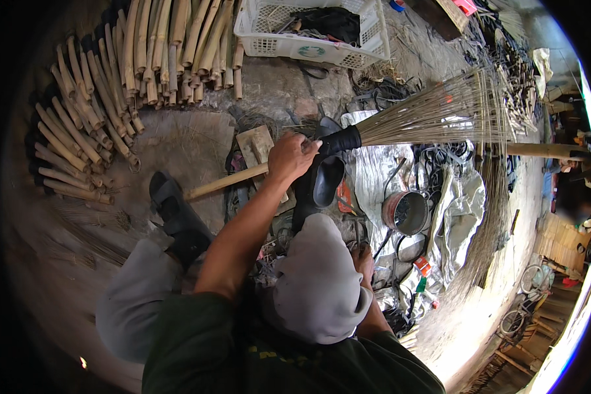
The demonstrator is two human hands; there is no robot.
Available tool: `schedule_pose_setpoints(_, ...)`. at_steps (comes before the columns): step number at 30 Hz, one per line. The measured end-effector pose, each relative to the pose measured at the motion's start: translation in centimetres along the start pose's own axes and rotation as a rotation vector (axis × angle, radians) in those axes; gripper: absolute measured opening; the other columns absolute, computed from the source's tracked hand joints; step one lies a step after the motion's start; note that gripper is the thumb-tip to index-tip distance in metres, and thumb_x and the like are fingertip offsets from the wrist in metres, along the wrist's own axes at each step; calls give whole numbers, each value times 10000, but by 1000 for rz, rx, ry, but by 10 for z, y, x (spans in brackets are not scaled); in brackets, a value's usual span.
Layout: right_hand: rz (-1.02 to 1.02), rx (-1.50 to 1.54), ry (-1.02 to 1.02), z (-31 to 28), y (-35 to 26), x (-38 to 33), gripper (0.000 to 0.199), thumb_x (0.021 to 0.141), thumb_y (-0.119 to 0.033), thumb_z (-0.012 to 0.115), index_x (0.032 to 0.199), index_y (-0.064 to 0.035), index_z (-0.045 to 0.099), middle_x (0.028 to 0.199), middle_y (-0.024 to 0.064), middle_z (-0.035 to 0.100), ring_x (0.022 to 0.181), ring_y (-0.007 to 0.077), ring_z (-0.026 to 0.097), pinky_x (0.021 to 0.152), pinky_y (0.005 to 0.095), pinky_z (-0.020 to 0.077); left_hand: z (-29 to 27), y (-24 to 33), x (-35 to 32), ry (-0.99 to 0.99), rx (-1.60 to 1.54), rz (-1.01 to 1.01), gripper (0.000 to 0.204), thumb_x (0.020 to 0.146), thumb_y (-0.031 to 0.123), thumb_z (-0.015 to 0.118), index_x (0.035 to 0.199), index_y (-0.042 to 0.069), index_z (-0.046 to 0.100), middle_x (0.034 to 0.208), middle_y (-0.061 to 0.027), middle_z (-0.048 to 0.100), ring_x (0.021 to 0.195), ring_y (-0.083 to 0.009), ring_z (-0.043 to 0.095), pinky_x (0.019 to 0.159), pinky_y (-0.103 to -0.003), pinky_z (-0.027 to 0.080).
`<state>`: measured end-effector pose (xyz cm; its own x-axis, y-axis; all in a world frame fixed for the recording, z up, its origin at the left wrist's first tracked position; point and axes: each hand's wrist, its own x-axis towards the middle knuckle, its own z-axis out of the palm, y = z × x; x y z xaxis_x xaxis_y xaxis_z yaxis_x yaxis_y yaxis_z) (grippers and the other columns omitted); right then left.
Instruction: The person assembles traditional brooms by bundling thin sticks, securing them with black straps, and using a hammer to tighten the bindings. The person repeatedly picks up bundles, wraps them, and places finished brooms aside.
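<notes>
My left hand [294,156] is closed on a stick broom, just beside the black binding [340,140] at its neck. The broom's pale handle [224,181] slants down to the left, and its thin stiff bristles [433,113] fan out to the right. Under the binding is a dark sandal [328,181], with the handle lying over a small wooden block [256,142]. My right hand [364,262] is low beside my grey-clad knee [318,279]. Its fingers are partly hidden, and I cannot make out whether it holds anything.
Bundles of cane handles [171,49] stand at the upper left. A white plastic crate [312,49] holds dark material. Right of my knee are a round tin [405,213], a silvery sack [463,197] and black strips. More bristles [489,223] hang at the right.
</notes>
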<state>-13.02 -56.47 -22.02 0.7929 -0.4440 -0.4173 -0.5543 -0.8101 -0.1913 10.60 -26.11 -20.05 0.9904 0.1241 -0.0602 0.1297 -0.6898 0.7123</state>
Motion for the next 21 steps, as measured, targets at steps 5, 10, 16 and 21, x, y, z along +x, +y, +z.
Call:
schedule_pose_setpoints(5,-333,252,162,-17,-37,17,308,1003,-256,598,1178,-13,668,1121,231,703,1058,454,646,948,501,505,-1,5,-4,95,-270,13,325,946,314,753,879,11,658,749,-106,568,655,-270,600,637,-417,493)
schedule_pose_setpoints(10,-197,989,-312,-38,-155,57,373,1049,-345,590,1057,15,690,897,108,680,841,206,643,762,365,518,2,25,-41,-225,-1124,-751,189,975,247,750,943,79,671,747,33,605,523,-45,414,449,-259,360)
schedule_pose_setpoints(16,-374,900,-314,-33,-245,90,363,1054,-347,609,902,-23,672,815,19,634,723,128,565,653,314,446,14,46,-56,-152,-996,-595,221,993,270,697,892,86,628,693,0,569,613,-110,543,560,-285,435)
schedule_pose_setpoints(21,-587,612,-27,-35,-244,91,370,1028,-292,620,821,15,597,712,160,591,668,218,570,641,421,447,-10,14,-39,4,-75,83,210,909,221,727,1004,59,632,948,-104,637,904,-272,625,819,-456,470)
